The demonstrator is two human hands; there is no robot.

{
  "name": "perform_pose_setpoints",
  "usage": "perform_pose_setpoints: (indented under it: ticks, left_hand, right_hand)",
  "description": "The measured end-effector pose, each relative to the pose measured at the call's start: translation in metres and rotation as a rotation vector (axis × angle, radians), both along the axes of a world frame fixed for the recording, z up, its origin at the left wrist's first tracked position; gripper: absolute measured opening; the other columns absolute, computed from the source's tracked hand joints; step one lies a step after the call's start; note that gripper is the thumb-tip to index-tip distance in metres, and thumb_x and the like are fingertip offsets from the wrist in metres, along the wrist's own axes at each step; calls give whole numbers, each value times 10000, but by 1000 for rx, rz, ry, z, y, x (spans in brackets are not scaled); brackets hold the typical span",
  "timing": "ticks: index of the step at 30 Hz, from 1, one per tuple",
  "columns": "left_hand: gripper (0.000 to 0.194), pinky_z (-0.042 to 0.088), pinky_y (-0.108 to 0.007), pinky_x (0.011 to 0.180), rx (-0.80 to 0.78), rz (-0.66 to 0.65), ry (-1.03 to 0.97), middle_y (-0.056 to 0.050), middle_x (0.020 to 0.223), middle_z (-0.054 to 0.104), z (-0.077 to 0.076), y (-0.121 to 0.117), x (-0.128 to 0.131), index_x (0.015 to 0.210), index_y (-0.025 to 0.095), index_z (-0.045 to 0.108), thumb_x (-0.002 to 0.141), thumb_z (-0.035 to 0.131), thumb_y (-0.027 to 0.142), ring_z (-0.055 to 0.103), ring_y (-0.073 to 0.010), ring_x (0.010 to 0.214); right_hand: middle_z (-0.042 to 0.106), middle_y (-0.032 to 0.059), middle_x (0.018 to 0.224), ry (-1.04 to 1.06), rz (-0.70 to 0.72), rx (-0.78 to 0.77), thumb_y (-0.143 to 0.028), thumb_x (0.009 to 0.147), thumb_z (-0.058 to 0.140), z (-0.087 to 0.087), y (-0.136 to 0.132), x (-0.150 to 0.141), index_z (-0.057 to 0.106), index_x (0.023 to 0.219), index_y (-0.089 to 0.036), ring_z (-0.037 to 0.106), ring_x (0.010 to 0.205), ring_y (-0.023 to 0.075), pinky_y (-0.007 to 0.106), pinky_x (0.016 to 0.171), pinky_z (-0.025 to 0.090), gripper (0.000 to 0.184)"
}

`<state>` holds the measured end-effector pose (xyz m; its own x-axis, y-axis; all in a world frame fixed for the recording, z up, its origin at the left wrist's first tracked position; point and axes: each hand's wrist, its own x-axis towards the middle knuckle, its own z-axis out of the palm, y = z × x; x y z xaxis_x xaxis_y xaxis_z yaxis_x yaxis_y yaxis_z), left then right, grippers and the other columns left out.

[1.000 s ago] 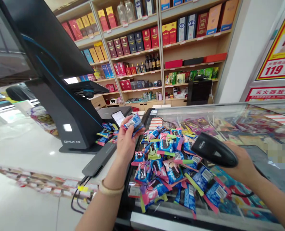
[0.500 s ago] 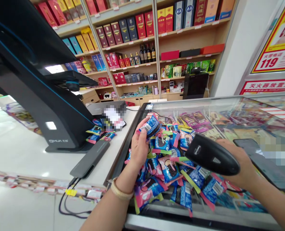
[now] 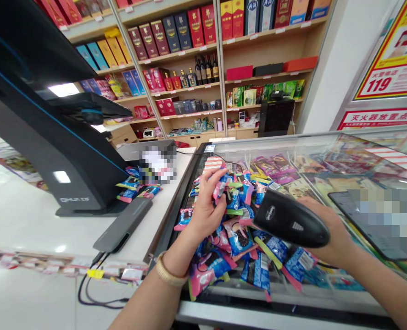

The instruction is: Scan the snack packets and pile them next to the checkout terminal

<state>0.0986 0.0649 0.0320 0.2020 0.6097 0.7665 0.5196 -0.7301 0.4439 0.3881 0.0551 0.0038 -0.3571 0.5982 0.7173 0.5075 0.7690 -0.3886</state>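
My left hand (image 3: 206, 206) is over the pile on the glass counter, its fingers and thumb curled around a small blue-and-pink snack packet (image 3: 220, 187). The fingers partly hide that packet. Under and around it lie many similar packets (image 3: 238, 236), crumpled together, some showing barcodes. To the right, my right hand (image 3: 327, 229) grips a black barcode scanner (image 3: 291, 220) by its handle. The scanner's head points left, over the pile and towards my left hand. Most of the right fingers are hidden behind the scanner.
On the left, a dark register stand (image 3: 86, 174) rises from the white counter, with a grey hub (image 3: 123, 224) and more packets (image 3: 139, 190) beside it. A phone (image 3: 365, 224) lies right of my right hand. Stocked shelves (image 3: 186, 96) stand beyond the glass case (image 3: 313, 142).
My left hand has turned over and lowered onto the pile; the packet it held up, barcode showing, is no longer raised. The scanner stays in my right hand. The whole view has shifted slightly.
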Motion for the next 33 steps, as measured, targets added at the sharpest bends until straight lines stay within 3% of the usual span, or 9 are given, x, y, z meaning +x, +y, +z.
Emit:
perform_pose_setpoints:
  ticks: [3, 7, 11, 16, 21, 28, 30, 33]
  left_hand:
    - [609, 387, -464, 1209, -8, 17, 25, -111, 1477, 509, 0, 0, 0, 1531, 294, 404, 952, 456, 112, 478, -246, 1405]
    - [616, 383, -481, 1208, -9, 30, 48, -118, 1475, 506, 1, -1, 1, 1538, 286, 383, 951, 446, 110, 470, -256, 1404]
    - [610, 383, -484, 1206, 1, 39, 46, -121, 1460, 504, -1, 1, 2, 1534, 287, 385, 952, 457, 118, 463, -258, 1401]
    - [612, 378, -466, 1209, -3, 32, 48, -121, 1452, 484, -1, -1, 2, 1533, 289, 384, 952, 449, 110, 456, -244, 1408]
    - [599, 355, -494, 1224, -12, 123, 85, -147, 1517, 405, 6, -3, 0, 1551, 272, 385, 973, 538, 265, 412, -280, 1456]
    - [545, 334, -569, 1220, -351, 292, 308, -187, 1566, 415, 25, 21, 2, 1518, 229, 505, 1022, 462, 451, 389, -353, 1499]
    - [589, 312, -584, 1229, -374, 314, 314, -190, 1593, 399, 37, 12, -4, 1541, 232, 480, 1019, 462, 503, 343, -368, 1530]
    - [660, 276, -559, 1258, -333, 270, 283, -152, 1649, 348, 48, -34, -21, 1603, 276, 374, 1013, 450, 561, 298, -337, 1560]
  right_hand:
    - [706, 33, 732, -18, 17, 20, -243, 782, 647, 7, -2, -3, 699, 829, -250, 671, 704, 213, 323, 655, 532, 71]
    - [710, 32, 729, -20, 56, 48, -226, 821, 603, 13, -3, -5, 701, 843, -245, 666, 680, 203, 316, 637, 525, 102]
    - [735, 38, 808, -19, 58, 50, -230, 814, 642, 10, -1, -3, 727, 958, -246, 673, 716, 211, 320, 669, 532, 168]
    - [723, 34, 792, -27, 45, 48, -229, 843, 616, 5, 0, -1, 717, 881, -239, 660, 711, 198, 306, 665, 518, 108]
    - [739, 31, 800, 14, 24, 116, -250, 836, 617, 9, 4, 2, 727, 976, -246, 675, 702, 208, 318, 652, 536, 179]
    - [713, 15, 673, 88, -118, 140, -373, 812, 691, 12, 23, 18, 699, 879, -255, 670, 581, 210, 312, 540, 527, 136]
    - [697, 16, 643, 98, -162, 93, -429, 794, 707, 10, 28, 22, 689, 821, -248, 664, 564, 213, 313, 522, 518, 184]
    - [674, 11, 615, 109, -185, 62, -470, 776, 726, 8, 31, 25, 672, 764, -242, 639, 535, 208, 315, 506, 499, 235]
